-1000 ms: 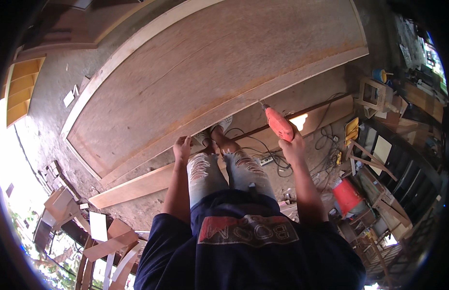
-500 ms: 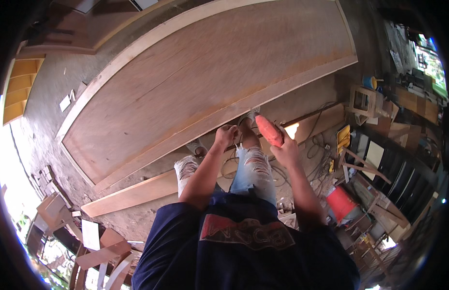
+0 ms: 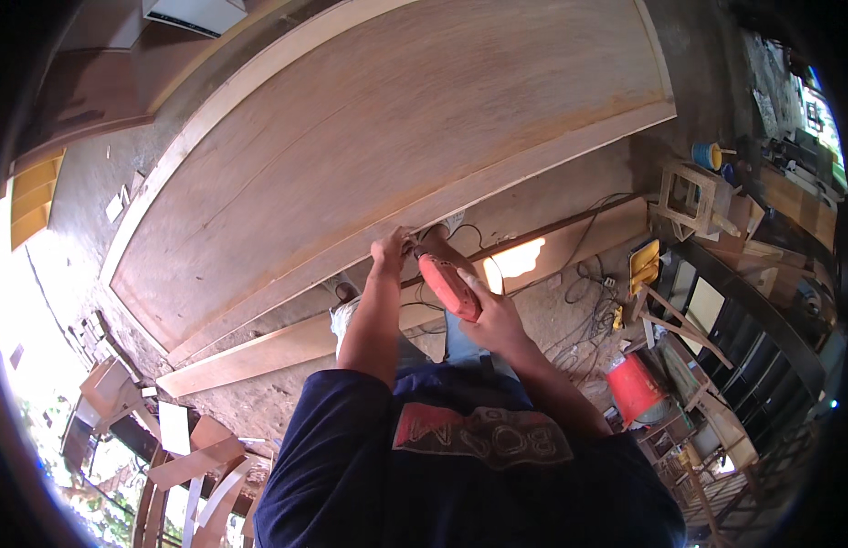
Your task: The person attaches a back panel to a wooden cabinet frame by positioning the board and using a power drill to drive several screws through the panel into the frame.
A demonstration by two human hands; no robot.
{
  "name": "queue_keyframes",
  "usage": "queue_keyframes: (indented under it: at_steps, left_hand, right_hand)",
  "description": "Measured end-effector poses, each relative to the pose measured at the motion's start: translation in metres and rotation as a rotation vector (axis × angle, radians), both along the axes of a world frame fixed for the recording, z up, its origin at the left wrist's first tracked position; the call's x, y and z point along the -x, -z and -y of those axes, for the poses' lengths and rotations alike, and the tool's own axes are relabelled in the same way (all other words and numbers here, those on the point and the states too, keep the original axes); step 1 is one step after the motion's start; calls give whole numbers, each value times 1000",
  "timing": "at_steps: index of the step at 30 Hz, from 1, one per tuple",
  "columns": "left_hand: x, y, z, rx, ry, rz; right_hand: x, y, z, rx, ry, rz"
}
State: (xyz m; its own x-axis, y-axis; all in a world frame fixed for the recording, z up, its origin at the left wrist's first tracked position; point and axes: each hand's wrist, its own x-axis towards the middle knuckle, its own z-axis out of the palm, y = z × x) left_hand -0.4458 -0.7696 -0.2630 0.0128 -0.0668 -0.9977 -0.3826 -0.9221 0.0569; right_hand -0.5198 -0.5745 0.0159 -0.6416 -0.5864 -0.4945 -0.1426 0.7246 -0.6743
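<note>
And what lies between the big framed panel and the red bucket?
In the head view, a long board and tangled cables lie between the panel and bucket.

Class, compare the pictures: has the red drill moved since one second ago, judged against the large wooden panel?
Yes. Held in the right hand, the red drill has shifted left along the near edge of the large wooden panel.
</note>
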Motion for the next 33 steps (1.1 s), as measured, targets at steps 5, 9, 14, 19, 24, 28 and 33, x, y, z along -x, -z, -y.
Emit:
queue_keyframes:
  at_steps: [5,9,14,19,24,28,33]
  left_hand:
    - [2,-5,7,57,-1,49]
    - [-11,-12,39,286,-57,179]
    - [-10,-43,119,735,-46,-30]
    - [13,-85,137,698,415,105]
    - [-10,-71,112,642,543,30]
    - [-1,-72,59,574,602,6]
    - [-9,-61,35,615,847,-4]
  right_hand:
    - [38,-14,-34,5,47,165]
    - [72,-23,-66,73,203,90]
    - [125,-15,-101,62,439,-40]
    - [151,0,-128,70,475,-69]
    - [156,-1,-127,-54,442,-101]
    - [159,0,-137,-43,461,-126]
    - [176,-13,-128,-43,431,-70]
